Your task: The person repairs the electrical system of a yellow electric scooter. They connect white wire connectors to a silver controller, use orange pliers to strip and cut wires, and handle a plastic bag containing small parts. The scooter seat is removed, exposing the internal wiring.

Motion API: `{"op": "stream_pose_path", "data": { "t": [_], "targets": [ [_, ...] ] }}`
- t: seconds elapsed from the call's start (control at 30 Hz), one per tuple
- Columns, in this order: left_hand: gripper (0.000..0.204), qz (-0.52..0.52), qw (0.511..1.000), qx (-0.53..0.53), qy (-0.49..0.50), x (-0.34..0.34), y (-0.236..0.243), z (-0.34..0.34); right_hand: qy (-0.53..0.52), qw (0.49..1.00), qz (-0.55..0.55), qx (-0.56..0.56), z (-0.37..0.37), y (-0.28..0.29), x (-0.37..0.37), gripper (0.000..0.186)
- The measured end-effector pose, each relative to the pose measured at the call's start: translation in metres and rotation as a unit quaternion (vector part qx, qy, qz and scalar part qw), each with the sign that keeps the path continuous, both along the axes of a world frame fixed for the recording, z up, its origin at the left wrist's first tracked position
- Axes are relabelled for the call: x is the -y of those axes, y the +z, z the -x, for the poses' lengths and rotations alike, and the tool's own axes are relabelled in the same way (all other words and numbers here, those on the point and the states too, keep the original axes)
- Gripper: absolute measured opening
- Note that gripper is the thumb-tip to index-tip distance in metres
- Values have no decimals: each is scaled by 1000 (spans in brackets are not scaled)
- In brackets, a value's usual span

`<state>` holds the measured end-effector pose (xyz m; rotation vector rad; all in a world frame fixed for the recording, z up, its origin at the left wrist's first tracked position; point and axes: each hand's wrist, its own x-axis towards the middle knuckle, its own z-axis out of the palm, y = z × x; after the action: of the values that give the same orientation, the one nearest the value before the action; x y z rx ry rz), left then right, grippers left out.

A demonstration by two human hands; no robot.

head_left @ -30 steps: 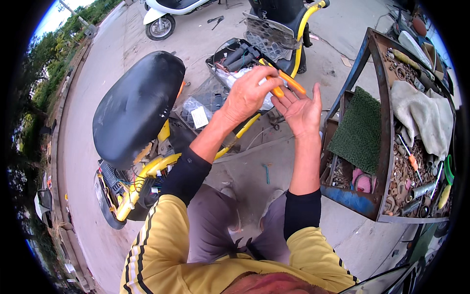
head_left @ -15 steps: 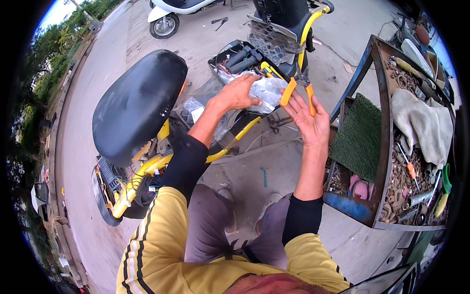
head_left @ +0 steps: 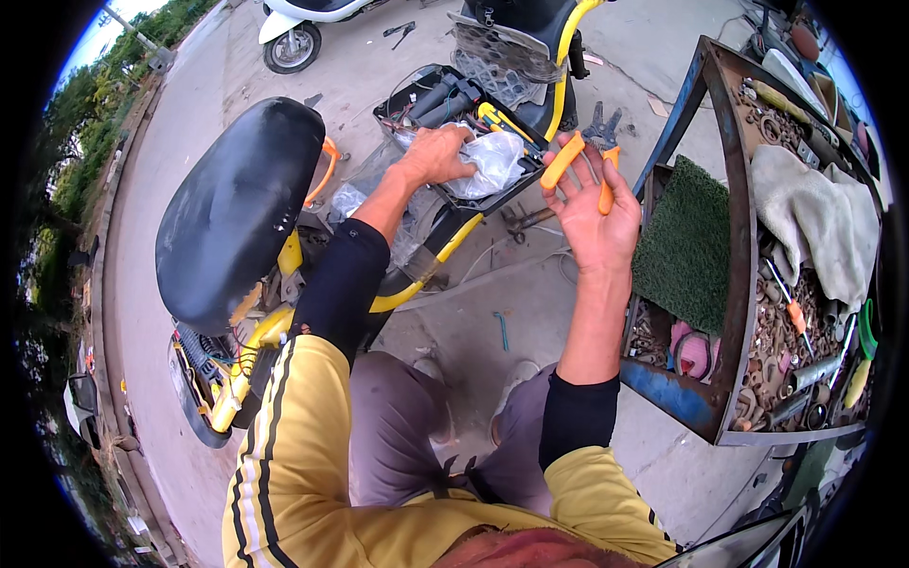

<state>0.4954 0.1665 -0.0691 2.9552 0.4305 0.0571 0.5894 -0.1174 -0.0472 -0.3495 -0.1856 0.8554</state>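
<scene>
Pliers with orange handles rest across the fingers of my right hand, palm up; their dark jaws point away from me. My left hand reaches into a black tool case, its fingers and thumb closing on a crumpled clear plastic bag. Beside the bag lie a yellow-and-black tool and dark cylindrical tools. The case sits on the yellow-framed scooter, ahead of its black seat. Part of the bag is hidden under my left fingers.
At my right stands a rusty metal cart with loose hardware, a grey cloth, an orange-handled screwdriver and a green mat. A teal L-shaped tool lies on the ground. A white scooter is parked beyond.
My left hand's fingers have drawn in over the plastic bag. The right hand keeps the pliers, which have turned slightly. The whole view has shifted a little.
</scene>
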Motion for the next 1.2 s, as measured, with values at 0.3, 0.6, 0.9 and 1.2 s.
{"op": "stream_pose_path", "data": {
  "t": [0.3, 0.6, 0.9, 1.2],
  "targets": [
    [63, 129, 953, 258, 88, -40, 29, -32, 3, 999, -13, -48, -3, 6, 7, 45],
    [56, -74, 938, 340, 2, -40, 36, -54, 1, 999, 16, -39, -7, 1, 6, 42],
    [56, -194, 967, 92, -139, -22, -1, -19, 1, 999, 20, -48, -2, -5, -16, 37],
    [114, -6, 993, -93, -75, -18, 15, -11, -8, 999, 24, -39, 0, -7, -16, 40]
  ]
}}
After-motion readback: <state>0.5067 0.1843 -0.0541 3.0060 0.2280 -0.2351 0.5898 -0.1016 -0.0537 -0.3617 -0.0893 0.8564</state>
